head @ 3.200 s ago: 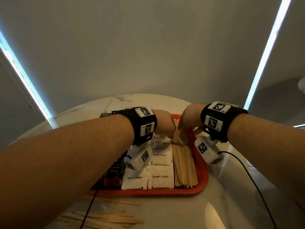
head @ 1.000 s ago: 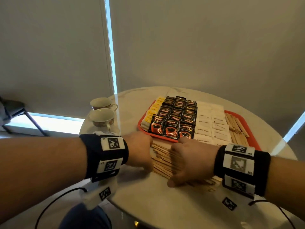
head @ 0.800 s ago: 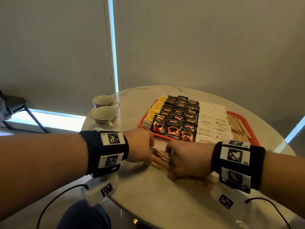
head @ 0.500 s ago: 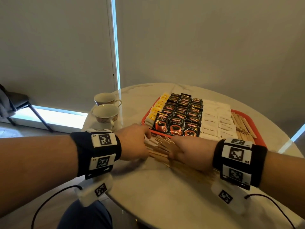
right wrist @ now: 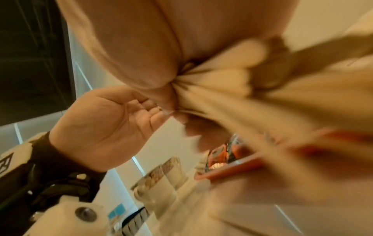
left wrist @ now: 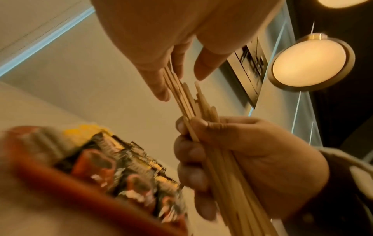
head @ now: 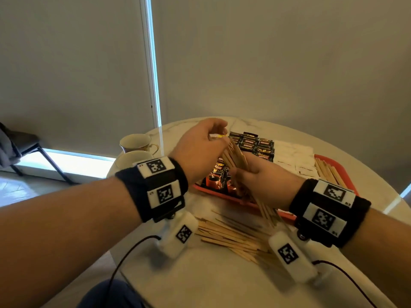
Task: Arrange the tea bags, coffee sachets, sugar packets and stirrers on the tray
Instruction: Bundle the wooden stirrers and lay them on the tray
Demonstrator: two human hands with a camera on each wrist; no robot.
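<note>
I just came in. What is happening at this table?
A person is stocking a red tray. The right hand grips a bundle of stirrers above the tray's near edge, and the left hand pinches their upper ends, probably to even them. More loose stirrers lie on the table in front. The tray holds coffee sachets, sugar packets and a row of stirrers.

Front coffee sachets (head: 219,171): partial print "REMO" legible. Sugar packets (head: 305,170): small print, too blurred to read. Wristband tags (head: 156,167): coded squares, corner letters unreadable.
</note>
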